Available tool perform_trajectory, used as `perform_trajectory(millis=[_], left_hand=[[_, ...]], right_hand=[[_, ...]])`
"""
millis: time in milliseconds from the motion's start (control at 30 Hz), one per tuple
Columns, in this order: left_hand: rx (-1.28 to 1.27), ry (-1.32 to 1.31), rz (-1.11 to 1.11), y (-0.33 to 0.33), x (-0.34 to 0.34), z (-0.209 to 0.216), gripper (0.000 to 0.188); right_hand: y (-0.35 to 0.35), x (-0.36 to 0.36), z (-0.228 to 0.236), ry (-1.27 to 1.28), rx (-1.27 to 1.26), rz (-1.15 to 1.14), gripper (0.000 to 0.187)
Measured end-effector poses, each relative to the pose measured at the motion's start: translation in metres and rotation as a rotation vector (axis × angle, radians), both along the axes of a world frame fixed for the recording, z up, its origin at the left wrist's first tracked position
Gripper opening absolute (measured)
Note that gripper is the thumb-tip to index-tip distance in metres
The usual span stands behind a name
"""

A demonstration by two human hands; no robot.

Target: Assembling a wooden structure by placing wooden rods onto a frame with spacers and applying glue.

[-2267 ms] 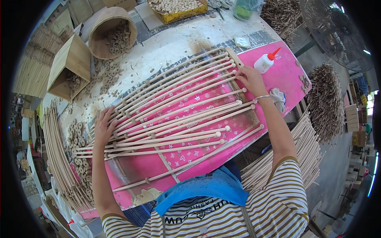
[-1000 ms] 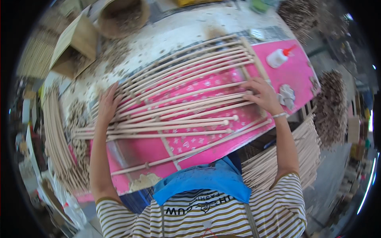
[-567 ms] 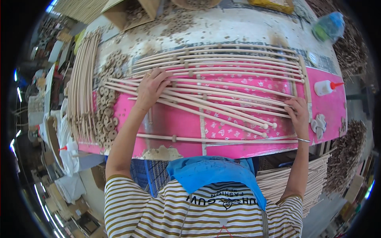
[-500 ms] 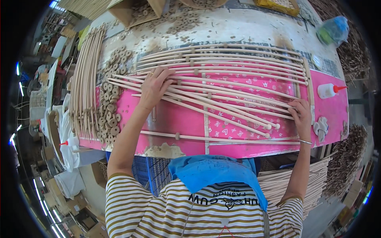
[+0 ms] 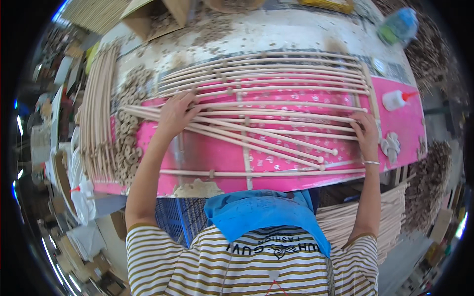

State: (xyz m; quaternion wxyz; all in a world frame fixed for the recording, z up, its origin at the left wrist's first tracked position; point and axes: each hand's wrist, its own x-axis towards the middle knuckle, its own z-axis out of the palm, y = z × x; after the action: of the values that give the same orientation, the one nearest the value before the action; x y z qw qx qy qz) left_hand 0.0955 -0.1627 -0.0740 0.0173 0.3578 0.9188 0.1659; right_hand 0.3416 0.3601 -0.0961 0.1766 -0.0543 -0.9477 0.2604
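The left hand [image 5: 174,114] lies across the narrower left part of the loose rods [image 5: 296,114], fingers bent over them; whether it grips or only presses cannot be told. The right hand [image 5: 365,130] is at their right ends, thumb and fingers fairly close together and touching the rod tips; a firm hold cannot be made out. The loose rods fan out on the bench [image 5: 407,130] between the hands, their lower knobbed ends stopping short of the right hand.

In the earliest frame, the right hand was higher, by the end strip [image 5: 370,96] where the upper rods [image 5: 296,74] finish; it has since moved down to the loose ones. The left hand remains on the same side of the rods. Since the latest earlier frame the grasp looks much alike, with only a slight shift of view.

A single front rod [image 5: 276,173] with a ring on it lies near the bench's close edge. Beyond the left hand are a heap of wooden rings [image 5: 129,153] and a bundle of rods [image 5: 98,108]. Past the right hand sit a crumpled cloth [image 5: 391,147] and a white bottle [image 5: 394,100] with a red tip.
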Motion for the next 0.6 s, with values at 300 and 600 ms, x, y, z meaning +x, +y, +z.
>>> perform_trajectory(millis=[300, 600], left_hand=[[-0.097, -0.216, -0.060, 0.004, -0.004, 0.018, 0.025], [-0.068, -0.251, -0.049, 0.025, -0.005, 0.017, 0.022]], right_hand=[[0.015, -0.006, -0.005, 0.089, 0.062, -0.058, 0.014], [0.037, -0.015, -0.005, 0.054, 0.005, -0.145, 0.015]])
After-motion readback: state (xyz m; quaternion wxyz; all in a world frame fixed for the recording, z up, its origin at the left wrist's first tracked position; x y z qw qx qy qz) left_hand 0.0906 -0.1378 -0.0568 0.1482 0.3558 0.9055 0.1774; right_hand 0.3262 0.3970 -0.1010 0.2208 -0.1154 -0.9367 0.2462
